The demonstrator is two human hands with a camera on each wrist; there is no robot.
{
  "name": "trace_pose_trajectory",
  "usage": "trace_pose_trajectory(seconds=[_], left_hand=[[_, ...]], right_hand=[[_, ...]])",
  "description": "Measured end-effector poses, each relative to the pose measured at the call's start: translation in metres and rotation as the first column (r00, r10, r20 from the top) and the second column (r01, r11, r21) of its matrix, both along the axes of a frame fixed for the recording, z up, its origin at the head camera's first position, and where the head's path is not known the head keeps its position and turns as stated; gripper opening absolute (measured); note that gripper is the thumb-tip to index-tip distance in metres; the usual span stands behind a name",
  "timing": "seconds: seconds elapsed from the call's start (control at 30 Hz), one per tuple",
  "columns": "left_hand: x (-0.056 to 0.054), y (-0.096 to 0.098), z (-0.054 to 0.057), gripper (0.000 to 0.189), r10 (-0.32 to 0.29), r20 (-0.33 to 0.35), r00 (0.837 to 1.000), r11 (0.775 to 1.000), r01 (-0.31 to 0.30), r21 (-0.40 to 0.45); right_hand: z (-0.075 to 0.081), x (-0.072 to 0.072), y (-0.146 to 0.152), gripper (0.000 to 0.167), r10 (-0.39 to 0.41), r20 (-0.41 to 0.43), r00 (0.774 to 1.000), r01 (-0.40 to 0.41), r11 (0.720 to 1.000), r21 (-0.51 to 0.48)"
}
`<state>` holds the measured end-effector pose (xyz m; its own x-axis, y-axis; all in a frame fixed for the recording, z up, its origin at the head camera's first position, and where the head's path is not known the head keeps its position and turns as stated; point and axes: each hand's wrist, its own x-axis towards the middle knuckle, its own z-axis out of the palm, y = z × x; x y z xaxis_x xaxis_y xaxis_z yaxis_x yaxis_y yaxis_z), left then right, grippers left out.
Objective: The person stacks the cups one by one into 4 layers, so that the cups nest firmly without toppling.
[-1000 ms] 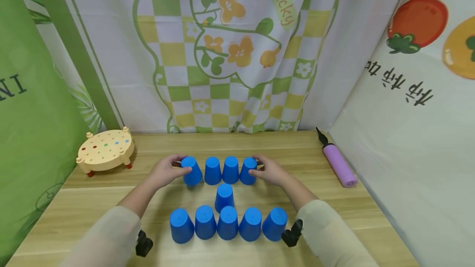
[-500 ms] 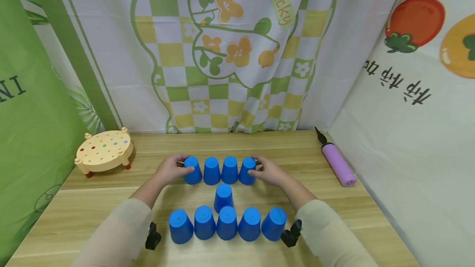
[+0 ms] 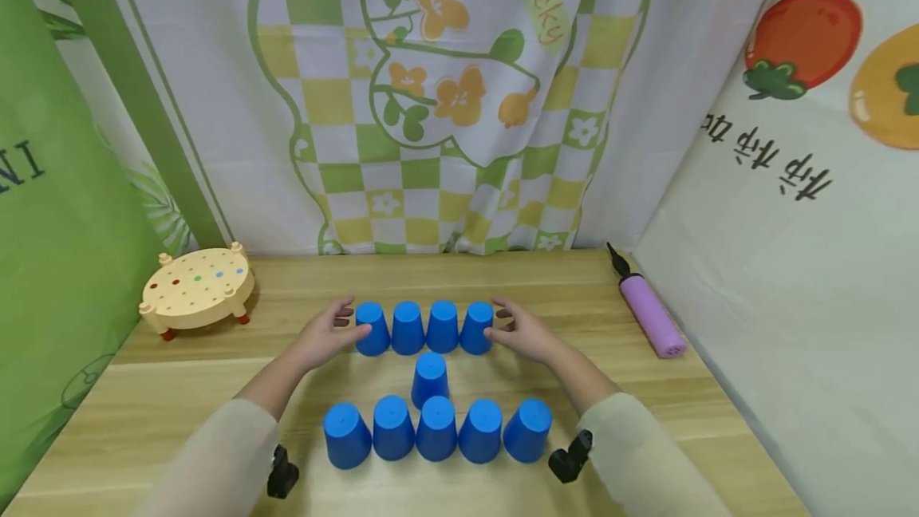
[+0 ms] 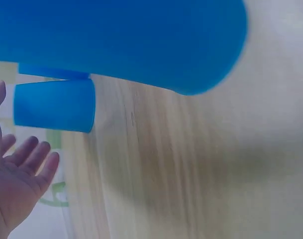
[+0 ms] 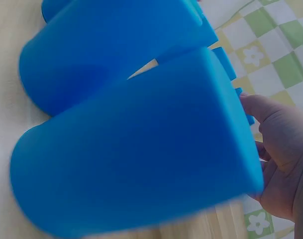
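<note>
Blue cups stand upside down in two rows, with a lone blue cup (image 3: 430, 380) between them. At the left end of the back row is a blue cup (image 3: 372, 331); my left hand (image 3: 323, 339) is beside it, fingers spread. In the left wrist view the left hand (image 4: 22, 184) has its palm open, apart from the nearby cup (image 4: 54, 105). My right hand (image 3: 527, 335) is by the back row's right-end cup (image 3: 477, 329), fingers loosely extended and thumb overlapping its side. A front-row cup (image 5: 136, 149) covers part of the right hand (image 5: 283, 154) in the right wrist view.
Several front-row cups (image 3: 436, 431) stand nearer me, between the forearms. A yellow round pegged stand (image 3: 197, 290) is at the back left of the wooden table (image 3: 143, 413). On the right lies a purple hand pump (image 3: 652, 316). Curtains line the back and sides.
The left-end back cup has shifted right, closer to its row and more upright. Both hands have since loosened their fingers from the end cups.
</note>
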<state>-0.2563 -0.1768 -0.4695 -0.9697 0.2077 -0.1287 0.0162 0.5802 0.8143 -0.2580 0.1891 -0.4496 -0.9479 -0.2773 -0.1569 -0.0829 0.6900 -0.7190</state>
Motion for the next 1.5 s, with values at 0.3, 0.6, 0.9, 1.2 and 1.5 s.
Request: trace_pose_trajectory(seconds=[0.3, 0.6, 0.9, 1.2, 1.5], left_hand=[[0.068, -0.025, 0.016, 0.062, -0.081, -0.073, 0.994, 0.996, 0.084, 0.037], [0.115, -0.030, -0.005, 0.070, -0.149, -0.016, 0.989, 0.982, 0.149, 0.117], [0.120, -0.024, -0.014, 0.055, -0.102, 0.022, 0.994, 0.987, 0.099, 0.127], [0.102, -0.031, 0.011, 0.055, 0.059, -0.068, 0.996, 0.995, -0.053, 0.081], [0.044, -0.007, 0.052, 0.067, 0.142, -0.181, 0.973, 0.989, -0.133, 0.062]], right_hand=[[0.006, 0.052, 0.053, 0.066, 0.082, -0.065, 0.995, -0.089, 0.990, -0.114], [-0.012, 0.100, 0.081, 0.081, 0.271, 0.042, 0.962, -0.254, 0.938, -0.234], [-0.024, 0.109, 0.074, 0.056, 0.186, 0.017, 0.982, -0.179, 0.963, -0.201], [-0.001, 0.082, 0.075, 0.054, -0.002, -0.038, 0.999, -0.007, 0.976, -0.218], [0.033, 0.037, 0.033, 0.056, -0.109, -0.111, 0.988, 0.083, 0.972, -0.222]])
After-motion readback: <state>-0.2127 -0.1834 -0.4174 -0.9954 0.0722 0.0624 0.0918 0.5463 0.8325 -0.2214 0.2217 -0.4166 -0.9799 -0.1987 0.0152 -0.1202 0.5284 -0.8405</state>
